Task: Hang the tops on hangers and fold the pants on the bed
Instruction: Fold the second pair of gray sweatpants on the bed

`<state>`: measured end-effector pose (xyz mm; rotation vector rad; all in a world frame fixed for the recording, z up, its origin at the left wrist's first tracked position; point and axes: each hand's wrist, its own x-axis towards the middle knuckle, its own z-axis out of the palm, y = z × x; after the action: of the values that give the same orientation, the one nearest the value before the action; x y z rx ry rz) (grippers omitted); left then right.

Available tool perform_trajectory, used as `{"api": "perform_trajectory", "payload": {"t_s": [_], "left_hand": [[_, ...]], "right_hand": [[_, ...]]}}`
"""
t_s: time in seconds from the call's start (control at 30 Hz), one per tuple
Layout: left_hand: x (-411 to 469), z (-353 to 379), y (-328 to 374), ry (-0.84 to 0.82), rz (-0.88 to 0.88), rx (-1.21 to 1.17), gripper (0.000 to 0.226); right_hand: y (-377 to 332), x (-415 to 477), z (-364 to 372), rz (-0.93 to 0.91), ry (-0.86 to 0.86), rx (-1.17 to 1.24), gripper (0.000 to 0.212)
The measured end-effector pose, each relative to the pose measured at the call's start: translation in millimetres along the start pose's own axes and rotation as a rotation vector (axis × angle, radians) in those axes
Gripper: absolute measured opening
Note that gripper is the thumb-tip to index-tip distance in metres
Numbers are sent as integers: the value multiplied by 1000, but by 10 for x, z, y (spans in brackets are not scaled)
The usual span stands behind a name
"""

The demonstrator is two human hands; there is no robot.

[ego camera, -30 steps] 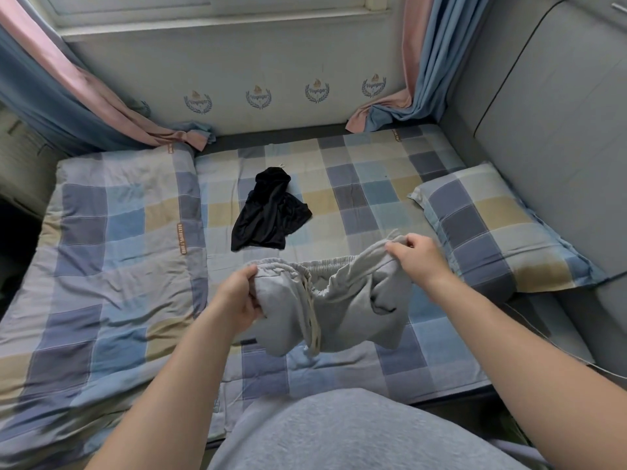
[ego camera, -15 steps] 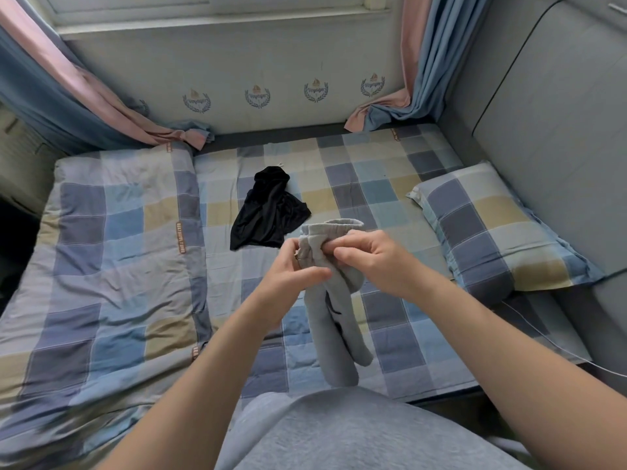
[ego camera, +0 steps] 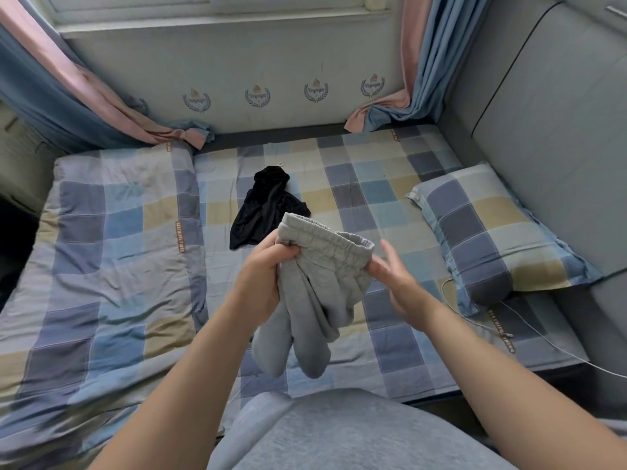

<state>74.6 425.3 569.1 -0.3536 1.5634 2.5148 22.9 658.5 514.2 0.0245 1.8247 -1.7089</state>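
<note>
Grey sweatpants [ego camera: 315, 290] with an elastic waistband hang above the checked bed [ego camera: 373, 184], the two legs dangling side by side. My left hand [ego camera: 263, 279] grips the left end of the waistband with curled fingers. At the waistband's right end is my right hand [ego camera: 390, 276], fingers spread and mostly straight, its fingertips touching the fabric. A crumpled black garment [ego camera: 263, 210] lies on the sheet just behind the pants.
A folded checked quilt [ego camera: 101, 259] covers the bed's left half. A matching pillow [ego camera: 488, 232] lies at the right by the grey padded wall [ego camera: 543, 130]. A thin white cable [ego camera: 529, 329] runs along the bed's right front. Curtains hang in both back corners.
Both hands first brought the waistband ends together, doubling the pants. Now my right hand has let go and slid right along the waistband, fingers spread; my left hand holds the doubled end.
</note>
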Motion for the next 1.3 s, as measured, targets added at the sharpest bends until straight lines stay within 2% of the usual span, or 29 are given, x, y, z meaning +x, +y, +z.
{"api": "perform_trajectory", "payload": {"t_s": [0.1,0.23,0.3,0.4,0.5,0.57,0.7,0.83,0.93,1.07,1.2,1.3], "left_hand": [[12,-50,32,-52,-26,-11,41],[46,-150,25,-25,-34,-15,36],[73,-222,26,23,-23,31,38],[124,-328,-36,99,-45,140,37],[177,-405,-187,178,-81,245,31],[231,-440,-269,244,-122,350,31],[474,-510,-327,264,-164,539,31],[774,-507,-156,341,-77,658,38],[905,-487,44,379,44,652,41],[911,-469,173,374,127,554,47],[815,-553,2,364,166,610,48],[735,-685,-350,377,95,695,51]], "right_hand": [[61,83,29,65,-268,73,96],[-86,101,23,147,-502,216,91],[-138,73,2,169,-541,223,86],[-120,81,28,117,-427,53,50],[-44,143,35,18,-122,-37,18],[-22,215,-8,-9,14,-85,4],[-78,472,-76,-20,139,-217,15],[-388,725,-62,-143,198,-240,19],[-652,825,-70,-243,229,-226,13],[-798,820,-82,-359,231,-202,21],[-571,762,-94,-339,198,-279,20],[-197,767,-80,-244,179,-382,17]]}}
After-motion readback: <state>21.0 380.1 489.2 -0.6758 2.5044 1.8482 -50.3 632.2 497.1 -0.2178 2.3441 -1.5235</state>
